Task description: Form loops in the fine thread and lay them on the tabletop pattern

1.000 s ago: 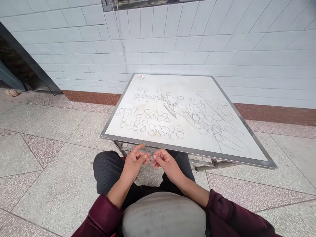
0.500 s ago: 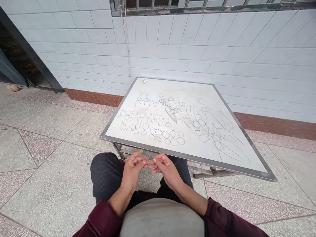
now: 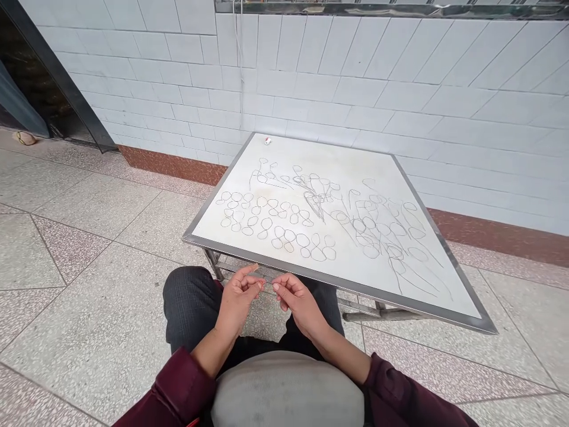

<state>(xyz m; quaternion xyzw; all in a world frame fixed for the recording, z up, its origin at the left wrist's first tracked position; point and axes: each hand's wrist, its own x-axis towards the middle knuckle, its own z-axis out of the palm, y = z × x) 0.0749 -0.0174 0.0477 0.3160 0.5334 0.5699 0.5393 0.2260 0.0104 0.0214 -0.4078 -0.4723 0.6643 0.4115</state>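
Observation:
My left hand (image 3: 236, 303) and my right hand (image 3: 301, 301) are held close together over my lap, just in front of the table's near edge. Thumb and fingers of each are pinched, and a thin piece of wire (image 3: 268, 283) seems to span the small gap between them, its shape hardly visible. A tan wrap or tape shows at the tip of a left finger. Several dark wire figure-eight loops (image 3: 265, 228) lie in rows on the near left of the white tabletop (image 3: 329, 155). Longer looped wires with straight tails form a tangled pile (image 3: 368, 225) to the right.
A small white and red item (image 3: 267, 141) sits at the table's far left corner. The tabletop has a grey metal rim (image 3: 311, 271) and metal legs below. Behind stands a tiled wall (image 3: 311, 89) with a hanging cord (image 3: 241, 71); a dark doorway (image 3: 44, 71) opens at left.
The view has tilted down and shifted slightly. My hands remain pinched together at the same place, with the fingertips a little differently set. The wires on the table look unmoved.

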